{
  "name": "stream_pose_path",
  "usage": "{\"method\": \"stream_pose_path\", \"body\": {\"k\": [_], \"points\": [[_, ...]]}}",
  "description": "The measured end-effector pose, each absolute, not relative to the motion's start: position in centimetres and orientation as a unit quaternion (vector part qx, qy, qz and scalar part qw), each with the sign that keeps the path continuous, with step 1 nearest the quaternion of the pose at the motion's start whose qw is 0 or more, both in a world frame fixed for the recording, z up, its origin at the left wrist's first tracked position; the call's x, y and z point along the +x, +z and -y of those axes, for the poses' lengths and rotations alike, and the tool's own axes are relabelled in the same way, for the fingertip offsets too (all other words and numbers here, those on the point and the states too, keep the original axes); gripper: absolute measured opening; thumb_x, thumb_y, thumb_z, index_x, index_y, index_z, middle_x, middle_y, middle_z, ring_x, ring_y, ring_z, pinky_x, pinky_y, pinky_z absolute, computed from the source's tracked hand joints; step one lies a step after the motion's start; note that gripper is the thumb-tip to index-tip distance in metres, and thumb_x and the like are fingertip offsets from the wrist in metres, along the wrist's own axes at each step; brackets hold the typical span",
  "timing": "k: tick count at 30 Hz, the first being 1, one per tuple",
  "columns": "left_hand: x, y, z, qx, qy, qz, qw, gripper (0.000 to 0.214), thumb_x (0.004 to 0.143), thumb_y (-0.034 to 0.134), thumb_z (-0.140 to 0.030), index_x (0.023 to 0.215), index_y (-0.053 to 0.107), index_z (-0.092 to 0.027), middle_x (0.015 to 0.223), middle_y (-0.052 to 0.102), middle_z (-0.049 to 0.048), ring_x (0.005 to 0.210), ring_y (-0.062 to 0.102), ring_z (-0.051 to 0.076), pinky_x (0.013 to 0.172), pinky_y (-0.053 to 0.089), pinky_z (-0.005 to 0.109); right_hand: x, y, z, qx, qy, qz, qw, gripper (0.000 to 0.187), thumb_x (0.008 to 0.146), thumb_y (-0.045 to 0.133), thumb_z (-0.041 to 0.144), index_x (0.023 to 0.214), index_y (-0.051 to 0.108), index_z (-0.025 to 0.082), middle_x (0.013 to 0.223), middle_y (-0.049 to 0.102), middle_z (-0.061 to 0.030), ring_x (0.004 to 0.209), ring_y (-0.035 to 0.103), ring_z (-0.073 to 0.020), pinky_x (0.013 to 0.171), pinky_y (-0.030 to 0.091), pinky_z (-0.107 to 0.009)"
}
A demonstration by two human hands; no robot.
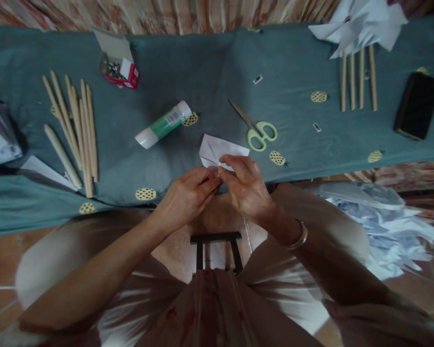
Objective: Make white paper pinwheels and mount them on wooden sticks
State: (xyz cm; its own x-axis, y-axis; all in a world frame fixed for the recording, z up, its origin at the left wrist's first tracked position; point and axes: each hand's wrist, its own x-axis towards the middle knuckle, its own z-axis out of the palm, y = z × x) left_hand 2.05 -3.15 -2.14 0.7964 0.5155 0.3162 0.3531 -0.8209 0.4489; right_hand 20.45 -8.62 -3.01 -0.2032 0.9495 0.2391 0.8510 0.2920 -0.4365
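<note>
A small folded sheet of white paper lies at the table's near edge, between my hands. My left hand pinches its lower edge, fingers pressed together. My right hand also closes on the paper, thumb and index finger meeting close to the left fingertips. Part of the paper is hidden beneath the fingers. Just beyond it lie scissors with light green handles, blades pointing away to the left. A green and white glue stick rests on its side to the upper left.
Several wooden sticks and a red box of metal pins are at left, beside stacked paper. Paper pinwheels on sticks and a black phone lie right. A bag of paper scraps sits below the table.
</note>
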Motion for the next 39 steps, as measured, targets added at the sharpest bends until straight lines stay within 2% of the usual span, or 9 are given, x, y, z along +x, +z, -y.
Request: {"method": "stream_pose_path", "body": {"k": [8, 11, 15, 18, 23, 28, 34, 37, 39], "points": [[2.0, -2.4, 3.2, 0.934, 0.215, -0.233, 0.163, 0.021, 0.098, 0.048, -0.018, 0.104, 0.068, -0.011, 0.092, 0.069, 0.0082, 0.083, 0.066, 0.015, 0.073, 0.057, 0.027, 21.8, -2.3, 8.2, -0.575, 0.133, 0.756, 0.283, 0.033, 0.091, 0.043, 0.011, 0.111, 0.067, 0.022, 0.127, 0.061, -0.0097, 0.112, 0.058, -0.0240, 0.097, 0.048, -0.044], [1.9, -2.4, 3.3, 0.936, 0.214, -0.230, 0.156, 0.021, 0.098, 0.049, -0.016, 0.107, 0.067, -0.011, 0.095, 0.069, 0.0090, 0.086, 0.066, 0.016, 0.075, 0.057, 0.028, 22.6, -2.3, 7.8, -0.598, 0.129, 0.734, 0.294, 0.038, 0.090, 0.041, 0.010, 0.118, 0.064, 0.024, 0.130, 0.061, -0.0081, 0.119, 0.057, -0.0232, 0.105, 0.045, -0.043], [1.5, -2.3, 2.8, 0.939, 0.214, -0.225, 0.145, 0.021, 0.097, 0.051, -0.016, 0.108, 0.067, -0.010, 0.100, 0.070, 0.0112, 0.090, 0.067, 0.018, 0.078, 0.057, 0.030, 22.8, -2.7, 7.6, -0.616, 0.117, 0.732, 0.269, 0.042, 0.087, 0.042, 0.010, 0.123, 0.061, 0.021, 0.136, 0.058, -0.0121, 0.129, 0.053, -0.0275, 0.112, 0.040, -0.048], [1.1, -2.2, 2.0, 0.943, 0.210, -0.235, 0.109, 0.020, 0.098, 0.050, -0.018, 0.105, 0.068, -0.013, 0.099, 0.071, 0.0088, 0.089, 0.066, 0.017, 0.078, 0.056, 0.030, 22.6, -2.6, 7.7, -0.623, 0.117, 0.724, 0.271, 0.042, 0.085, 0.044, 0.009, 0.121, 0.062, 0.021, 0.134, 0.059, -0.0123, 0.127, 0.054, -0.0291, 0.111, 0.042, -0.049], [0.6, -2.1, 0.7, 0.940, 0.194, -0.257, 0.114, 0.021, 0.098, 0.048, -0.020, 0.102, 0.069, -0.018, 0.098, 0.071, 0.0079, 0.087, 0.065, 0.018, 0.075, 0.054, 0.032, 22.4, -1.5, 8.2, -0.620, 0.131, 0.722, 0.277, 0.038, 0.086, 0.047, 0.010, 0.115, 0.064, 0.026, 0.129, 0.062, -0.0052, 0.121, 0.059, -0.0266, 0.109, 0.045, -0.049], [0.8, -1.9, 0.9, 0.940, 0.201, -0.258, 0.098, 0.020, 0.098, 0.049, -0.020, 0.103, 0.068, -0.019, 0.103, 0.070, 0.0079, 0.090, 0.062, 0.020, 0.075, 0.050, 0.035, 22.5, -1.2, 8.4, -0.608, 0.121, 0.745, 0.247, 0.028, 0.090, 0.047, 0.014, 0.108, 0.067, 0.019, 0.125, 0.065, -0.0109, 0.117, 0.062, -0.0283, 0.106, 0.047, -0.050], [2.3, -1.6, 2.0, 0.946, 0.232, -0.209, 0.081, 0.020, 0.094, 0.058, -0.032, 0.103, 0.066, -0.015, 0.100, 0.068, 0.0092, 0.093, 0.058, 0.024, 0.076, 0.045, 0.038, 22.2, -1.6, 8.5, -0.612, 0.122, 0.739, 0.254, 0.029, 0.089, 0.048, 0.013, 0.109, 0.066, 0.023, 0.123, 0.065, -0.0082, 0.116, 0.060, -0.0269, 0.105, 0.047, -0.048], [2.8, -1.5, 2.4, 0.957, 0.196, -0.200, 0.075, 0.018, 0.095, 0.056, -0.030, 0.102, 0.066, -0.016, 0.099, 0.068, 0.0081, 0.093, 0.058, 0.023, 0.076, 0.043, 0.038, 22.2, -1.6, 8.6, -0.613, 0.122, 0.742, 0.244, 0.030, 0.089, 0.047, 0.013, 0.109, 0.066, 0.024, 0.123, 0.065, -0.0079, 0.116, 0.060, -0.0260, 0.103, 0.049, -0.046], [3.0, -1.4, 2.6, 0.960, 0.183, -0.201, 0.067, 0.017, 0.097, 0.053, -0.027, 0.102, 0.066, -0.017, 0.098, 0.069, 0.0063, 0.092, 0.058, 0.022, 0.076, 0.043, 0.037, 22.2, -1.5, 8.6, -0.610, 0.115, 0.746, 0.240, 0.029, 0.089, 0.047, 0.012, 0.108, 0.066, 0.020, 0.123, 0.065, -0.0108, 0.115, 0.061, -0.0269, 0.102, 0.049, -0.046]]}}
